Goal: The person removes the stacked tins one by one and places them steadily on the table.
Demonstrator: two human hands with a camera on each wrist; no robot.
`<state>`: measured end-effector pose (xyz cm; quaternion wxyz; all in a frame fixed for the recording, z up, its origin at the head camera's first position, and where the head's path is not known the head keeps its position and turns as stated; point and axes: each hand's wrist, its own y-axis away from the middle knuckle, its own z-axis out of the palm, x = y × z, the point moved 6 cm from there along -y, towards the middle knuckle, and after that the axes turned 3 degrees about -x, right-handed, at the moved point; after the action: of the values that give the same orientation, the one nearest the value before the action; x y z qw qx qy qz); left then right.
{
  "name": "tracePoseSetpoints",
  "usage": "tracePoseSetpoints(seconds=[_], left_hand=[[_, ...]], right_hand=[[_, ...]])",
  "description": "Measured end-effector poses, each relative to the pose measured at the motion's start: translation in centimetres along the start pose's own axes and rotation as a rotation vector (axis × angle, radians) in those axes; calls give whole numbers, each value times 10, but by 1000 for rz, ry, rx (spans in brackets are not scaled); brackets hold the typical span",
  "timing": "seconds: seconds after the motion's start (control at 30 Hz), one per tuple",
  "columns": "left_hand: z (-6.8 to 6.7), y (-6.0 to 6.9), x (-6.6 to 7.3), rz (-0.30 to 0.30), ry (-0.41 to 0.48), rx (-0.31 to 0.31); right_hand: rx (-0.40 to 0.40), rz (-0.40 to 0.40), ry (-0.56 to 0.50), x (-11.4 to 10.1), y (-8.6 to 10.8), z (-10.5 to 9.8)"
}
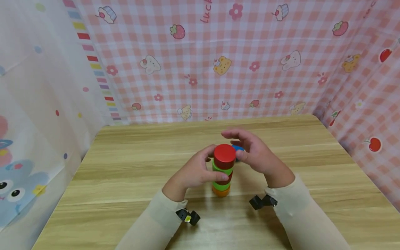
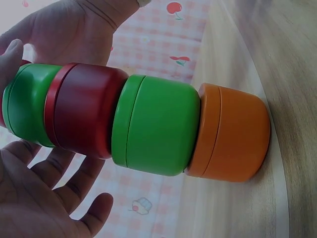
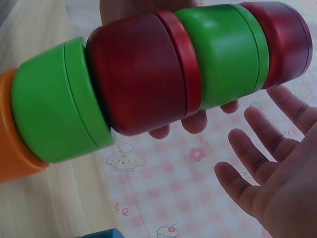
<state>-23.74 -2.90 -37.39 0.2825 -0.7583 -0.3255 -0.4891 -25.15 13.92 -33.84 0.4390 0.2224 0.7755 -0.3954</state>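
An upright stack of round, jar-like pieces stands on the wooden table, with red on top, then green, dark red, green and orange at the bottom. My left hand is around the stack from the left. Its thumb crosses in front in the head view, while the fingers reach loosely behind the dark red piece; whether they touch is unclear. Near the top on the right is my right hand, fingers apart and holding nothing. The orange piece rests on the table.
A blue object sits behind the stack, partly hidden by it and my right hand. The wooden table meets a pink checked cloth at the back. Each sleeve carries a black wrist camera.
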Motion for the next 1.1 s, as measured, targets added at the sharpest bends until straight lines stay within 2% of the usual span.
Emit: tracePoseSetpoints(seconds=[0.2,0.5,0.87,1.1], left_hand=[[1,0,0,10,-6,-10],[1,0,1,12,-20,-10],[0,-1,-1,7,-26,-13],[1,-1,-1,14,-21,-22]], right_hand=[[-63,-49,-9,-6,0,7],[-154,-45,-26,-4,1,14],[-139,6,39,-6,0,14],[-131,8,47,-4,0,13]])
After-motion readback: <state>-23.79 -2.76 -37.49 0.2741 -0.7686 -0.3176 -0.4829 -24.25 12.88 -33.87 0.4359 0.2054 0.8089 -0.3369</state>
